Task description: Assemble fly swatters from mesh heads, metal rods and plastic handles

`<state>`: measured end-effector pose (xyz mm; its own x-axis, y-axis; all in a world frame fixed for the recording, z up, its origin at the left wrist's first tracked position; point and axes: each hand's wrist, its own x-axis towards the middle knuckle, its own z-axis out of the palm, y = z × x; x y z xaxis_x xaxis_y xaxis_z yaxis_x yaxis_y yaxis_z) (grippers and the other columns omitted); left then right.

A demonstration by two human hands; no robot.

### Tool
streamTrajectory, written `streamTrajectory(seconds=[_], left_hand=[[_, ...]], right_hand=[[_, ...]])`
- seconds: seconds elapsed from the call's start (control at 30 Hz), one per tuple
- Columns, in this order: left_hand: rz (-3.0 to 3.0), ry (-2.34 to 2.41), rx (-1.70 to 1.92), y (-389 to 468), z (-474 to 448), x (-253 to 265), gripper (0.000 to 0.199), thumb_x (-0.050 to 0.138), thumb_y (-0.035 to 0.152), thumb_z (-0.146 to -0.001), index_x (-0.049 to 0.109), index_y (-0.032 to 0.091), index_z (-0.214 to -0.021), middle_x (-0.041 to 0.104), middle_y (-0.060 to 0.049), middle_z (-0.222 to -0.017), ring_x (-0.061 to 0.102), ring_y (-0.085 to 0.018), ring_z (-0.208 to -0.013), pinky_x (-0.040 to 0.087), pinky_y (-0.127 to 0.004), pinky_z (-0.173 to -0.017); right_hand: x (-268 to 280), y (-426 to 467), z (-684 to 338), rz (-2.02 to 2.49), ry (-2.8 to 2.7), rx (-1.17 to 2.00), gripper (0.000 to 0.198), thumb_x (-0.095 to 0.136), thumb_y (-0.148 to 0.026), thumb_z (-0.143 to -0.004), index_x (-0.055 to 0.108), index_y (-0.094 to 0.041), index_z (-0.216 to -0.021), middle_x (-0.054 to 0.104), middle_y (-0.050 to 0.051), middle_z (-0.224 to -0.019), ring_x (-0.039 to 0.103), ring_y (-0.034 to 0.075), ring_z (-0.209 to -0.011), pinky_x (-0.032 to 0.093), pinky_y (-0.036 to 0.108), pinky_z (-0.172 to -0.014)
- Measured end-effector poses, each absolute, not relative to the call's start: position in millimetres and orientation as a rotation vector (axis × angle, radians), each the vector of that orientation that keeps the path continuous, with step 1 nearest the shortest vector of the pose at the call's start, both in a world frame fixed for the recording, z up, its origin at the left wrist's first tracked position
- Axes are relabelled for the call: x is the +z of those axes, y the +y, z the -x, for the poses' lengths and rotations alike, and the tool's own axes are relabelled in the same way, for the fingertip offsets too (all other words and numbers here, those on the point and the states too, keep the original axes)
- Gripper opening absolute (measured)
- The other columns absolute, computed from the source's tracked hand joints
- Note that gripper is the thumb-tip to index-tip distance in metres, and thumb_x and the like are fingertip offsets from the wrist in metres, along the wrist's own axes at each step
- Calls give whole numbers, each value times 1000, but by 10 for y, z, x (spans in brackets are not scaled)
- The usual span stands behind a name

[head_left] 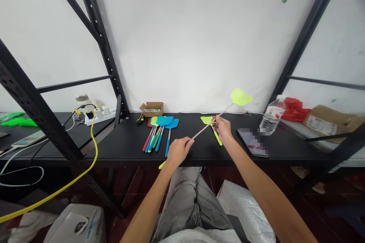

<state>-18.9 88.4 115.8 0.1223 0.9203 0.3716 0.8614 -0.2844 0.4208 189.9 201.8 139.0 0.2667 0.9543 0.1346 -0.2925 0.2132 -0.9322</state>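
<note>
A yellow-green fly swatter (pixel 241 97) with a long metal rod slants up to the right in front of me. My left hand (pixel 179 151) is closed round its lower part, and the end of the yellow-green handle sticks out below. Farther up the rod, my right hand (pixel 222 126) pinches it below the swatter's head. Behind my right hand a second yellow-green fly swatter (pixel 218 139) lies on the black table (pixel 128 148), partly hidden. Left of my hands lies a group of fly swatters (pixel 164 120) in blue, red, green and yellow, handles toward me.
A small open cardboard box (pixel 152 109) stands at the back. To the right are a phone (pixel 252 142), a water bottle (pixel 273 115) and a red bag (pixel 295 110). A power strip (pixel 101 117) and yellow cable (pixel 95 148) are on the left. Black rack posts (pixel 107 51) frame the table.
</note>
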Motion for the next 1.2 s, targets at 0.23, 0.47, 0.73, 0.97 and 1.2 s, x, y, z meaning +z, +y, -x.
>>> streamTrajectory(seconds=[0.23,0.47,0.73,0.97,1.2], left_hand=[[-2253,1933,825,921,94,1242,42,34,51,-97,68,27,-98,71,-5,-84,66,-21,-85,34,-25,-64],[-2265,2023,762,966,38,1232,42,34,52,-97,66,27,-107,71,-7,-89,66,-23,-89,36,-25,-66],[-2379,2024,760,964,184,1204,47,29,54,-97,66,27,-105,72,-7,-91,66,-22,-89,35,-25,-67],[-2406,2055,735,862,388,1130,44,31,54,-97,66,28,-104,73,-5,-93,67,-21,-88,35,-25,-65],[-2382,2047,721,777,535,1102,38,36,51,-97,66,29,-106,73,-4,-96,66,-19,-90,35,-24,-66]], right_hand=[[1297,1873,-1763,957,-1103,1115,37,69,-54,-72,71,-19,-83,70,6,-86,59,10,-58,41,19,-44],[1148,1705,-1559,996,-1335,1143,34,68,-51,-74,72,-18,-80,70,7,-76,62,13,-62,42,20,-47],[1210,1830,-1636,989,-1246,1034,37,67,-53,-73,72,-17,-77,69,7,-76,60,14,-64,41,20,-47],[1360,2020,-1848,1017,-1076,1015,34,71,-50,-69,71,-16,-73,69,8,-76,57,11,-58,40,19,-43],[1435,2053,-1967,1048,-968,1015,28,73,-44,-70,72,-17,-72,68,6,-71,57,12,-55,40,19,-41]])
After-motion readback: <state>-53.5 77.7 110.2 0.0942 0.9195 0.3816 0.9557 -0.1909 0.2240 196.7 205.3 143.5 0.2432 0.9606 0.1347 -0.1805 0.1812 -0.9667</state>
